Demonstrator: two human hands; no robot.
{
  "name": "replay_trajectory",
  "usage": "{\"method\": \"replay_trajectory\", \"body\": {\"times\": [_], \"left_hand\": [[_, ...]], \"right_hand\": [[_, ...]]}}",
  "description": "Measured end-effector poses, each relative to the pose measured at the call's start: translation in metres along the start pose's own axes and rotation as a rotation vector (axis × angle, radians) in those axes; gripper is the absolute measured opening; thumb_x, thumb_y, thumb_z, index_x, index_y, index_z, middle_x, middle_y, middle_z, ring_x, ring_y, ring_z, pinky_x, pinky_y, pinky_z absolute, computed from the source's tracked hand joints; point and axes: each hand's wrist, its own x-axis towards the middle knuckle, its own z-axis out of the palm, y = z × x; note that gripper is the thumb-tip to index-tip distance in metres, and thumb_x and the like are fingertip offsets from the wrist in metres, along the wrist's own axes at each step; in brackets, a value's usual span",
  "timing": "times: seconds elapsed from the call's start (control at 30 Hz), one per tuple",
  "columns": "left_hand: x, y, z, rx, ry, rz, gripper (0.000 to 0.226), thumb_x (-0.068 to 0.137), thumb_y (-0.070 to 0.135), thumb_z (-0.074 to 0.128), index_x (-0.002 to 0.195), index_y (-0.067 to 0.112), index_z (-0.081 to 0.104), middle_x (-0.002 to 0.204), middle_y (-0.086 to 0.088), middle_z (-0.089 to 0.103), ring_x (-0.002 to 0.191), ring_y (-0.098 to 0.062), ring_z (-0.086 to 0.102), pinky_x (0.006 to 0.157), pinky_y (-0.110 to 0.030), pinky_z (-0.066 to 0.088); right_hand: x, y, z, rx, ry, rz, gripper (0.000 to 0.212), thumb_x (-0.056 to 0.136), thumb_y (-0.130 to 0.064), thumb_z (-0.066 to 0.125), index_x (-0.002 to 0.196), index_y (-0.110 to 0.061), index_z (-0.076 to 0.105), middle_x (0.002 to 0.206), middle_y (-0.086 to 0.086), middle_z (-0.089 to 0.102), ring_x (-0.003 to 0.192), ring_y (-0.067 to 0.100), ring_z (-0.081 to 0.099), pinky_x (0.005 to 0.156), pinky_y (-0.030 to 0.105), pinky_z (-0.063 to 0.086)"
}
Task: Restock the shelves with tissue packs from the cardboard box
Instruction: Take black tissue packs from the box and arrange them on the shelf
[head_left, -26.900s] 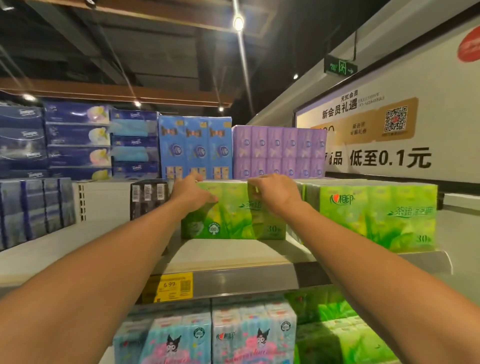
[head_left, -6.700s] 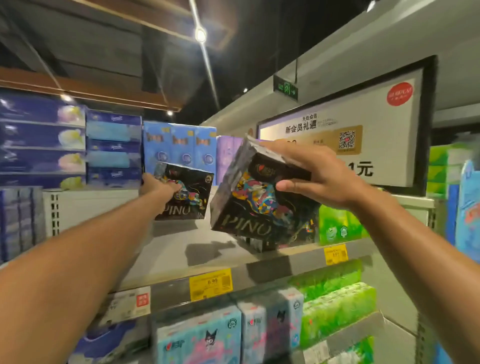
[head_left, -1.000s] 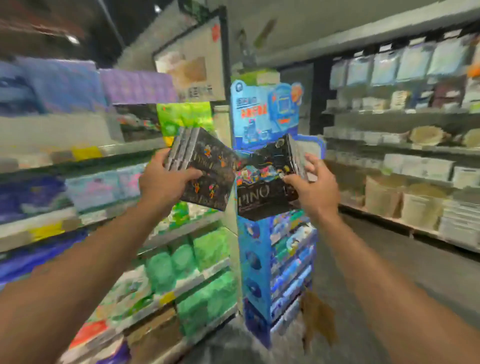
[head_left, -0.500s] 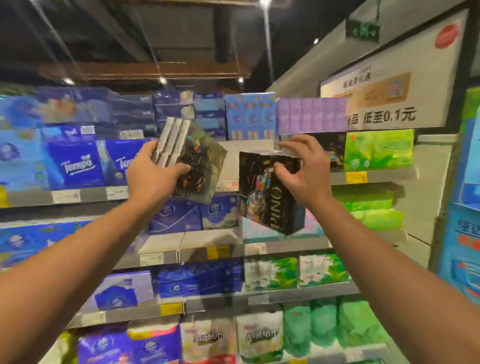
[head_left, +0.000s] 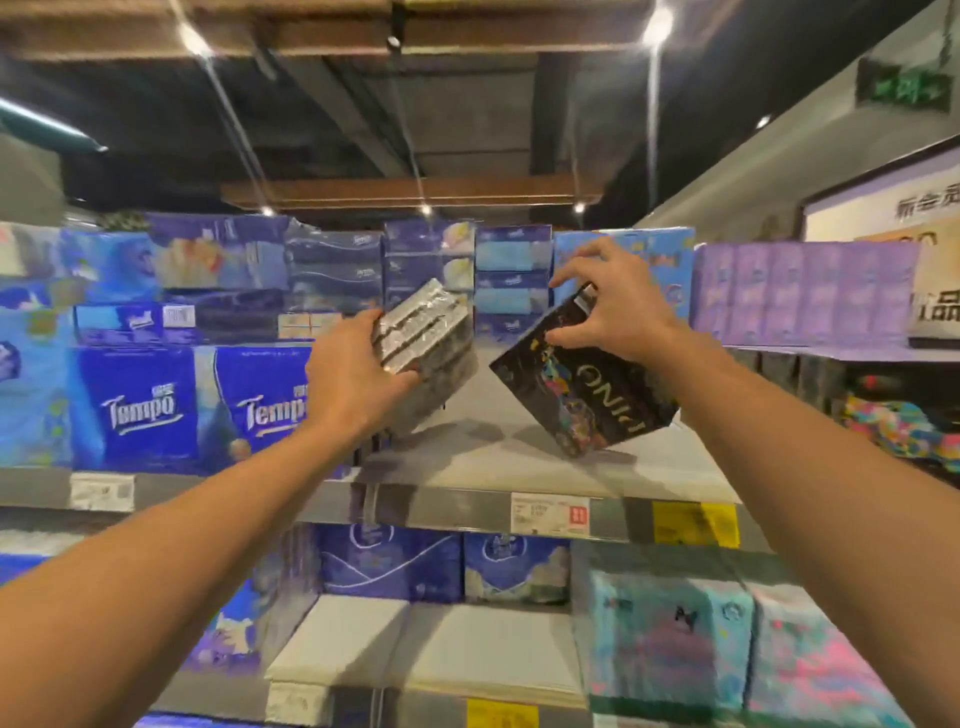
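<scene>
Head view, wide-angle, some blur.

L hand (head_left: 353, 376): fingers and thumb curled round a black tissue pack (head_left: 426, 353), held tilted, its silvery end face w/ stacked pkt edges turned toward the viewer. Pack sits above the bare part of the shelf (head_left: 488, 447); whether its lower corner touches the board cannot be told.

R hand (head_left: 608, 306): fingers spread and bent, tips on the top edge of a second black pack (head_left: 582, 395); thumb against its near face. This pack is tipped on one corner, lower corner at or just above the shelf board, "PINO" lettering upside down. The two packs are apart, gap btwn them, L pack left of R pack.

Shelf surroundings:
- Left of L pack: blue "Tempo" packs (head_left: 135, 410), upright, on same board.
- Far, behind both hands: stacked dark-blue tissue boxes (head_left: 431, 260) and light-blue packs (head_left: 511, 280).
- Right, upper level: row of purple packs (head_left: 800, 291).
- Far right, same board: another multicolour black pack (head_left: 893, 426), partly cut off.
- Shelf front rail: white price tag (head_left: 550, 513), yellow tag (head_left: 696, 524).
- Lower shelf: blue packs (head_left: 389, 564) left, pastel cartoon-print packs (head_left: 670, 639) right.

Cardboard box: not visible in this view.
</scene>
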Motion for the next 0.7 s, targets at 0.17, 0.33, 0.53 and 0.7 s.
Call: {"method": "replay_trajectory", "body": {"times": [0.17, 0.33, 0.53, 0.7], "left_hand": [[0.014, 0.006, 0.045, 0.012, -0.108, 0.084, 0.053, 0.062, 0.053, 0.062, 0.108, 0.025, 0.065, 0.102, -0.007, 0.069, 0.092, -0.033, 0.063, 0.08, -0.04, 0.05], [0.04, -0.003, 0.063, -0.014, -0.274, -0.024, 0.084, 0.064, 0.049, 0.082, 0.137, 0.025, 0.047, 0.128, -0.012, 0.051, 0.118, -0.031, 0.051, 0.099, -0.042, 0.044], [0.043, -0.002, 0.075, -0.098, -0.431, 0.006, 0.092, 0.056, 0.047, 0.091, 0.134, 0.028, 0.046, 0.119, -0.001, 0.062, 0.116, -0.025, 0.055, 0.085, -0.033, 0.044], [0.056, -0.005, 0.069, -0.425, -0.594, -0.197, 0.082, 0.045, 0.045, 0.095, 0.118, 0.034, 0.058, 0.123, 0.004, 0.062, 0.105, -0.019, 0.06, 0.083, -0.029, 0.05]], "right_hand": [[0.009, 0.016, 0.04, 0.02, -0.031, 0.191, 0.059, 0.07, -0.055, 0.079, 0.118, -0.029, 0.059, 0.123, 0.004, 0.055, 0.115, 0.022, 0.048, 0.092, 0.031, 0.037], [0.002, 0.011, 0.042, -0.034, -0.081, 0.389, 0.074, 0.072, -0.071, 0.064, 0.132, -0.033, 0.043, 0.124, 0.008, 0.058, 0.11, 0.03, 0.055, 0.09, 0.041, 0.048], [0.001, 0.024, 0.004, -0.239, -0.207, 0.412, 0.089, 0.073, -0.058, 0.076, 0.144, -0.026, 0.033, 0.134, 0.012, 0.054, 0.121, 0.035, 0.05, 0.089, 0.039, 0.042], [0.002, 0.039, -0.012, -0.293, -0.278, 0.374, 0.085, 0.056, -0.065, 0.083, 0.121, -0.021, 0.05, 0.121, 0.008, 0.059, 0.1, 0.026, 0.051, 0.076, 0.036, 0.042]]}}
